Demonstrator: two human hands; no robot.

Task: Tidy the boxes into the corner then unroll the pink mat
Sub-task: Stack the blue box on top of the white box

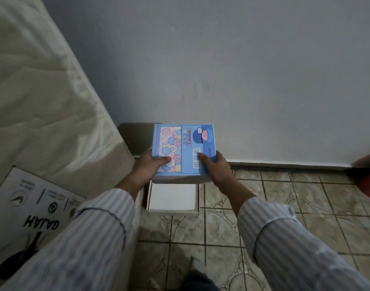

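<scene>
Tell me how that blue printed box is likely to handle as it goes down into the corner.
The blue box keeps flat faces and crisp edges under the left hand and right hand, so probably stiff card. Held by the near corners alone, it seems light. Broad and shallow, it should sit stably on the white box without tipping.

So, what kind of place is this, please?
Probably a room in a home, perhaps a bedroom. A wrapped mattress leans against the wall, the tiled floor has a decorative pattern, and both hands hold a blue box near the corner.
</scene>
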